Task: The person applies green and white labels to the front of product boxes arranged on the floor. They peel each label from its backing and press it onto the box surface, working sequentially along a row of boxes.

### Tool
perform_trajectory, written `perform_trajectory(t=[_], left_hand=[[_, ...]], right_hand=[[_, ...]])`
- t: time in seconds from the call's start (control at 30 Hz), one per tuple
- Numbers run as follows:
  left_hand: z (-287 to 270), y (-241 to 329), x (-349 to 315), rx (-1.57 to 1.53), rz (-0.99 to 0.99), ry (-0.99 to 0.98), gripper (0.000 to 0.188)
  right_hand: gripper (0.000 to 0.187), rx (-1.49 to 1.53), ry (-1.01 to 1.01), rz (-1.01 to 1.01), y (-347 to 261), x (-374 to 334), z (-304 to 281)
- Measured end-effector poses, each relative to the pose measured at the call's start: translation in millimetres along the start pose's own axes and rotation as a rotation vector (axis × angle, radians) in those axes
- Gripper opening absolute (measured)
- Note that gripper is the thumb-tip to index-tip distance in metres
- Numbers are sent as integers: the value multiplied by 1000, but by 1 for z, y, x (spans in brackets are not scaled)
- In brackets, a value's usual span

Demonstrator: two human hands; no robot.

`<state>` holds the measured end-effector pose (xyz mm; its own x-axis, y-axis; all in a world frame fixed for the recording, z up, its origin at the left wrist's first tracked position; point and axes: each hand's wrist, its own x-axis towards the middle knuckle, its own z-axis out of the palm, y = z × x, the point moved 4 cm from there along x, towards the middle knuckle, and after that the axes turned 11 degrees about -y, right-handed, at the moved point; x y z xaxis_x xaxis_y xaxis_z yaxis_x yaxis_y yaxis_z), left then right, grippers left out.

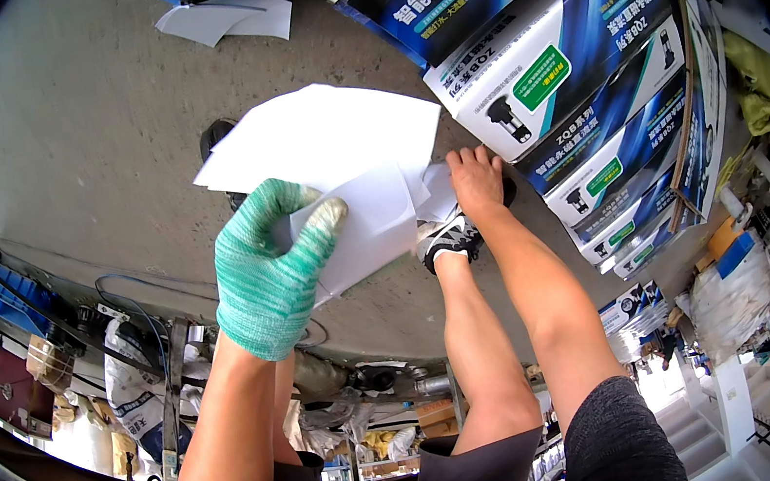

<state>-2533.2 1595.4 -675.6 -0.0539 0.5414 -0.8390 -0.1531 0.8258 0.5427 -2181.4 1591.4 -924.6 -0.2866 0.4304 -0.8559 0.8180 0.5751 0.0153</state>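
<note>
My left hand (275, 266), in a green and white knitted glove with worn pale fingertips, pinches a bundle of white paper sheets (331, 135) between thumb and fingers. The sheets fan out in front of the glove, and one lower sheet (369, 228) curves down past the thumb. My bare right hand (477, 183) is at the right edge of the sheets, close to the lower corner of a printed carton (529, 73). Its fingers are bent; the thumb and whatever lies under them are hidden.
Stacked blue, white and black cartons (622, 138) rise on the right. More loose sheets (226, 19) lie on the concrete floor (72, 117) farther off. A blue crate (14, 297) and cables (130, 281) are at the left. My shoe (452, 239) stands below the sheets.
</note>
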Motion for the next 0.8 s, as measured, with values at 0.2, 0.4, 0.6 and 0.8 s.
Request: perform_trajectory(t=[0.2,0.4,0.6,0.8], left_hand=[[2,-6,2,47,33,6,17],[7,-6,2,9,42,-2,17],[14,-5,1,5,65,-19,17],[18,-4,-2,58,57,-229,18]], right_hand=[[26,58,14,-22,2,-4,-1],[24,66,-48,-5,-1,-15,-7],[13,74,34,-86,0,-11,9],[18,722,16,-208,-4,-32,-31]])
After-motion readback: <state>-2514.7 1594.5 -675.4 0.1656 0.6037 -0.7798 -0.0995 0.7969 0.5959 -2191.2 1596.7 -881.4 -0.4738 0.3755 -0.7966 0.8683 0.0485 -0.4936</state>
